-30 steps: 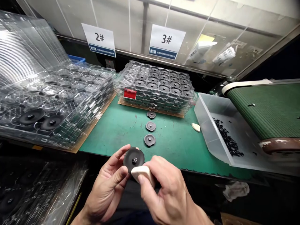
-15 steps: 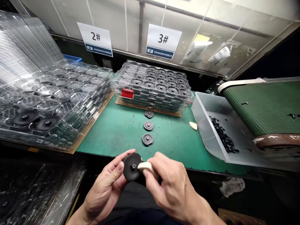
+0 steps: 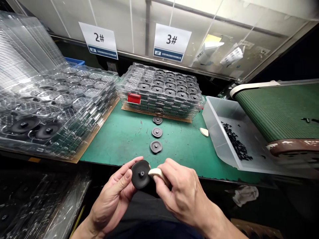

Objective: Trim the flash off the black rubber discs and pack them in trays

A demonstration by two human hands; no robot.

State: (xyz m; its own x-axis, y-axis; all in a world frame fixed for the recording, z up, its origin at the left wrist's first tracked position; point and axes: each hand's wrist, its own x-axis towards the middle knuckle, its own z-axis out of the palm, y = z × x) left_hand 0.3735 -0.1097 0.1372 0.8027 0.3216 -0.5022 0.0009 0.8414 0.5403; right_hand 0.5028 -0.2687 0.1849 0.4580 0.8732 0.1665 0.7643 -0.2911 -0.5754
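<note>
Between the thumb and fingers of my left hand (image 3: 113, 196) is a black dished disc (image 3: 140, 182) with a small raised hub at its centre, tilted toward me. My right hand (image 3: 180, 192) is closed around a cream-coloured block (image 3: 156, 172), whose rounded tip meets the disc's right edge. Most of that block is hidden by the fingers. Beyond my hands, three similar discs lie in a column on the green mat: a near one (image 3: 156, 146), a middle one (image 3: 157, 132) and a far one (image 3: 157, 120).
A stack of clear trays (image 3: 159, 103) with discs stands behind the mat (image 3: 119, 139). More clear trays (image 3: 82, 132) fill the left. On the right are a plastic bin (image 3: 214, 132) of small black parts, another cream piece (image 3: 204, 132) and a green conveyor belt (image 3: 279, 109).
The block in my right hand has shifted from near the disc's hub out to its right edge. Small black pieces on the conveyor have moved left. My left hand keeps its hold.
</note>
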